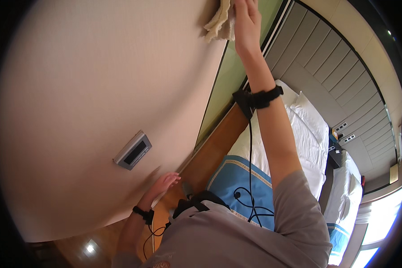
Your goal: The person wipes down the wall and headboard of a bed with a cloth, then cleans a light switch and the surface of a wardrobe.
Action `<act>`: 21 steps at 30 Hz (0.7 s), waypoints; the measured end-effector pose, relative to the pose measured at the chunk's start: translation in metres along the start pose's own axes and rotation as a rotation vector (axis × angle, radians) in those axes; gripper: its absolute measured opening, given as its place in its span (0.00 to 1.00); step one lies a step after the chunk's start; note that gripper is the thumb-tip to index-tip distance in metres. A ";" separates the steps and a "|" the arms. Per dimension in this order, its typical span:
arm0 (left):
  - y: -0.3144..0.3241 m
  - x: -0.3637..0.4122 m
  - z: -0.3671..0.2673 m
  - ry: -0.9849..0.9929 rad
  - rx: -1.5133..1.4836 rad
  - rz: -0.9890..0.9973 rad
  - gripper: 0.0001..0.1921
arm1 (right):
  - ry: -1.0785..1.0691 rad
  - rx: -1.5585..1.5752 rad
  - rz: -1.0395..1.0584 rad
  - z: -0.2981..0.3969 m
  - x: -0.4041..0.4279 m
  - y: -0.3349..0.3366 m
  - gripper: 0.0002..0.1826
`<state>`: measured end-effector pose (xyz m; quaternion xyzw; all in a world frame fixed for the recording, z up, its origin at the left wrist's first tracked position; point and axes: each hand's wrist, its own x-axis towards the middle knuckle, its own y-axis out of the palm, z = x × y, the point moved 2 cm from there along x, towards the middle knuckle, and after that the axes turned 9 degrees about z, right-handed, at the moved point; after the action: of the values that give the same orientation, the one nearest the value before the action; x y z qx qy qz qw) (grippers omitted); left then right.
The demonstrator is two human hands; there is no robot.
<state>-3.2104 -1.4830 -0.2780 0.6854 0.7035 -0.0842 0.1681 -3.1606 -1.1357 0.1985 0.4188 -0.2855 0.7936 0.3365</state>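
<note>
My right hand (249, 26) is raised at the top of the view, with its fingertips cut off by the picture's edge. It holds a cream cloth (220, 23) with frayed edges close to the pale wall (97, 77). Low down beside that wall hangs my left hand (165, 183), bare and with its fingers loosely together. A grey wall-mounted control panel (134, 150) with a dark display and a row of buttons is the thing nearest to it, up and to the left.
A bed with white linen (305, 134) and a blue bed runner (231, 177) stands on the right. Beyond it is a second bed (343, 197) near a bright window (385, 214). Black cables (251, 150) run from my wrist straps. The floor (217, 137) is wooden.
</note>
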 end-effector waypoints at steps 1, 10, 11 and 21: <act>0.006 0.007 -0.009 0.010 -0.029 0.024 0.19 | 0.031 -0.051 -0.048 -0.003 -0.001 0.002 0.22; 0.107 0.049 -0.246 0.649 0.160 -0.061 0.13 | 0.052 -0.176 -0.137 -0.031 -0.037 0.010 0.12; 0.108 0.045 -0.279 0.742 0.214 -0.111 0.12 | 0.053 -0.176 -0.138 -0.031 -0.037 0.011 0.12; 0.058 0.030 -0.493 1.319 -0.010 -0.247 0.05 | -0.199 -0.339 -0.157 -0.017 -0.036 0.015 0.15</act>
<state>-3.2126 -1.2802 0.1760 0.5070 0.7326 0.3367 -0.3048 -3.1653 -1.1430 0.1570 0.4532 -0.4133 0.6604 0.4331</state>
